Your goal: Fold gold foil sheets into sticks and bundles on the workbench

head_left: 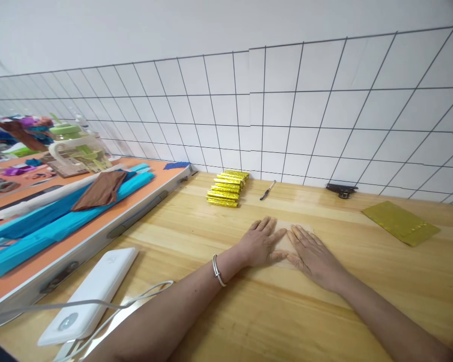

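Both of my hands lie flat on the wooden table (196,236), fingers stretched out and fingertips meeting. My left hand (261,243), with a silver bracelet (218,271) on its wrist, and my right hand (312,255) press on a thin, nearly table-coloured sheet (287,240) that is hard to make out. A stack of gold-wrapped bars (227,188) sits beyond my left hand near the wall. A gold foil sheet (400,222) lies to the far right.
A black pen (267,190) and a small black tool (342,190) lie by the tiled wall. A white power bank (90,294) with cable rests at lower left. An orange board (79,236) holds blue paper rolls (71,216), brown fabric (101,190) and a green-white device (79,151).
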### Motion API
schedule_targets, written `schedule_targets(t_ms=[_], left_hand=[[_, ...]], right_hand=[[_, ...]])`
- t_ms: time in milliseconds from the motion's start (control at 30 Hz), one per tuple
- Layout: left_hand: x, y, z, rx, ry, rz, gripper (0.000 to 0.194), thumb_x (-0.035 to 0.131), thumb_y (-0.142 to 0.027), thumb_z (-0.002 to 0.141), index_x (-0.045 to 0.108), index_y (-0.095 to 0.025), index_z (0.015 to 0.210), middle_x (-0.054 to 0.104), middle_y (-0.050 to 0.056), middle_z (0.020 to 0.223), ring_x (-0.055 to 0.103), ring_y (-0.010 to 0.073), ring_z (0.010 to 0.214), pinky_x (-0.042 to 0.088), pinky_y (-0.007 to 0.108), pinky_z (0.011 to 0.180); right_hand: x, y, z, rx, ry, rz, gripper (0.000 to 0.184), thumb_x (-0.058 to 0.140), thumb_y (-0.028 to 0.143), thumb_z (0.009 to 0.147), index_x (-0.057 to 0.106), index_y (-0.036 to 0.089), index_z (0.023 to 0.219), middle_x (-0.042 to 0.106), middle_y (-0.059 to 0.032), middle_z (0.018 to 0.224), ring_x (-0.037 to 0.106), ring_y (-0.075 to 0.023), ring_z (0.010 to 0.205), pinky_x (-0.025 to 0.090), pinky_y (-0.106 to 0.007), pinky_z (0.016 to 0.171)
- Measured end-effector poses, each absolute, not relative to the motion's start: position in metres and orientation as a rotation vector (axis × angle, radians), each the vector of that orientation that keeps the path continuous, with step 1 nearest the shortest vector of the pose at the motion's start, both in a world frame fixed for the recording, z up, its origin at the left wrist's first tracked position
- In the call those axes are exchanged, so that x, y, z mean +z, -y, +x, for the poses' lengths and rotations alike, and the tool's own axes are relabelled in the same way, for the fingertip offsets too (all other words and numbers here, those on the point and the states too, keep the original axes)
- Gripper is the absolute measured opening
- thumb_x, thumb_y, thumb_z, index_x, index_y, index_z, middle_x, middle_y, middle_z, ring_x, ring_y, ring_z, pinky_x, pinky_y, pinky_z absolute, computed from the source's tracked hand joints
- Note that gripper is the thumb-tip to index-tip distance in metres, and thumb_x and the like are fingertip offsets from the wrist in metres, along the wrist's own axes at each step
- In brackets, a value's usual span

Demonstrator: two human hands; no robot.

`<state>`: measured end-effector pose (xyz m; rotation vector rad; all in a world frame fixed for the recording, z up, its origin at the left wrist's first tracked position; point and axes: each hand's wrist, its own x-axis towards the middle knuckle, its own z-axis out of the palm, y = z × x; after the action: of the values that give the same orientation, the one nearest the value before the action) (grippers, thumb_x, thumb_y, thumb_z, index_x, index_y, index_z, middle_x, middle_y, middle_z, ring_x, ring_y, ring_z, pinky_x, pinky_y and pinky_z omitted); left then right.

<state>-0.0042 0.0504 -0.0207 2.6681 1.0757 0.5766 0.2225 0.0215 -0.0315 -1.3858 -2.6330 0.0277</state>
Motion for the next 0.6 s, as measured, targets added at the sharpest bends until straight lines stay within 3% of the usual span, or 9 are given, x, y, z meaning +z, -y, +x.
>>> schedule_targets(t_ms=[167, 300, 600], left_hand=[[-0.012, -0.043, -0.002, 0.441, -1.121, 2.773, 0.067, 0.036, -0.059, 0.084, 0.027, -0.023, 0.139, 0.016, 0.011, 0.149, 0.011, 0.0311, 0.137, 0.009, 0.048, 0.108], [-0.010, -0.035, -0.003, 0.255, -0.977, 2.847, 0.063, 0.023, -0.054, 0.090, 0.015, -0.020, 0.142, 0.019, 0.009, 0.148, 0.013, 0.0243, 0.137, 0.014, 0.041, 0.109], [-0.011, -0.029, -0.007, 0.261, -0.951, 2.906, 0.061, 0.022, -0.055, 0.090, 0.024, -0.020, 0.140, 0.022, 0.010, 0.147, 0.016, 0.0251, 0.136, 0.016, 0.041, 0.108]], right_hand=[[-0.033, -0.023, 0.224, 0.008, 2.655, -1.402, 0.071, 0.026, 0.058, 0.088, 0.014, 0.018, 0.144, 0.012, -0.0092, 0.150, 0.009, -0.0249, 0.137, 0.015, -0.044, 0.110], [-0.034, -0.023, 0.225, 0.005, 2.663, -1.405, 0.071, 0.025, 0.058, 0.088, 0.014, 0.017, 0.144, 0.012, -0.0092, 0.150, 0.008, -0.0241, 0.137, 0.014, -0.043, 0.111], [-0.034, -0.024, 0.246, -0.024, 2.618, -1.526, 0.068, 0.025, 0.058, 0.088, 0.016, 0.021, 0.144, 0.013, -0.0080, 0.150, 0.011, -0.0240, 0.137, 0.019, -0.044, 0.109]])
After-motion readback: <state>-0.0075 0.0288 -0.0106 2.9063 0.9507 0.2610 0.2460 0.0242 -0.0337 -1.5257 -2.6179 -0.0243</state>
